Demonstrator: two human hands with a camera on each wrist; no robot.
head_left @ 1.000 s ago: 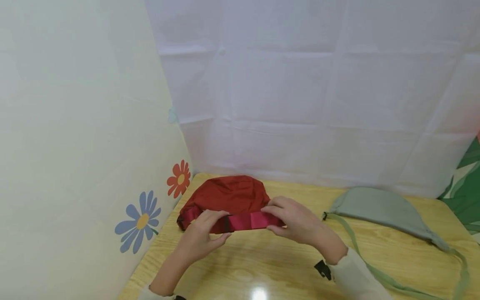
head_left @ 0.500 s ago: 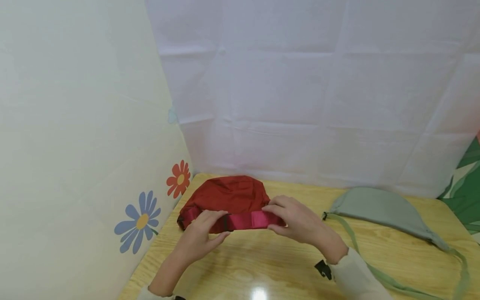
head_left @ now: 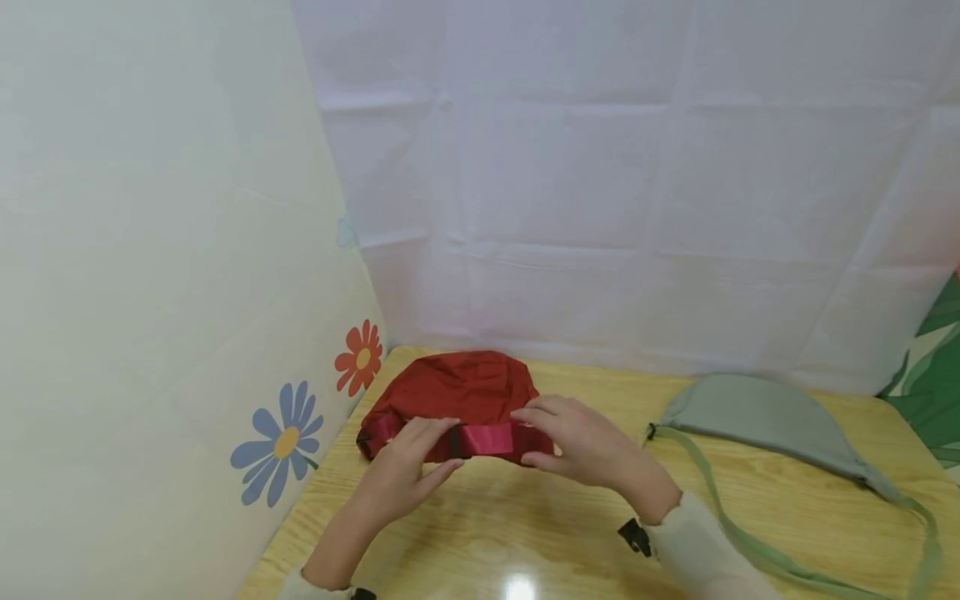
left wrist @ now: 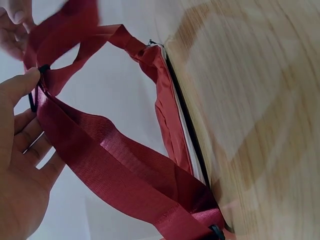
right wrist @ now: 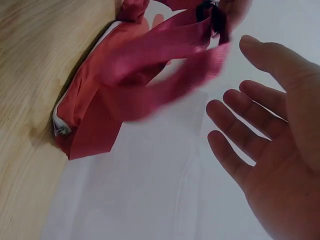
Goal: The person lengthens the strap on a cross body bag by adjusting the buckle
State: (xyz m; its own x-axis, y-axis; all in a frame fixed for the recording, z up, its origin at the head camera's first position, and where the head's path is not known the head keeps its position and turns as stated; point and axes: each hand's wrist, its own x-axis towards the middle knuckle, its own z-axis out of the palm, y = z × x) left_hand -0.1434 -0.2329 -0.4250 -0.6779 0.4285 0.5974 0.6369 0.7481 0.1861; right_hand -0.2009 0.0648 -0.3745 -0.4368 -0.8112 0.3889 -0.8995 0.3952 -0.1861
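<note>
A red waist bag (head_left: pixel 465 385) lies at the far left of the table, its flat strap facing me. My left hand (head_left: pixel 396 473) pinches the crimson strap (left wrist: pixel 115 160) at a black strap slider (left wrist: pixel 36 92) between thumb and fingers. From the slider a loop of strap (head_left: pixel 487 439) sticks out to the right, blurred in the right wrist view. Beside that loop is my right hand (right wrist: pixel 280 150), thumb and fingers apart with nothing between them. The bag's zip (right wrist: pixel 61 129) shows along its edge in the right wrist view.
A grey-green waist bag (head_left: pixel 761 421) lies to the right, its green strap (head_left: pixel 780 558) curving toward the front. Near my right sleeve is a black buckle (head_left: pixel 636 537). White cloth (head_left: pixel 570 208) hangs behind the wooden table (head_left: pixel 555 517), with a flower-printed sheet (head_left: pixel 165 333) on the left.
My right hand has let go of the strap and shifted slightly left, its fingers parted. The strap loop has sprung shorter. My left hand stays at the slider.
</note>
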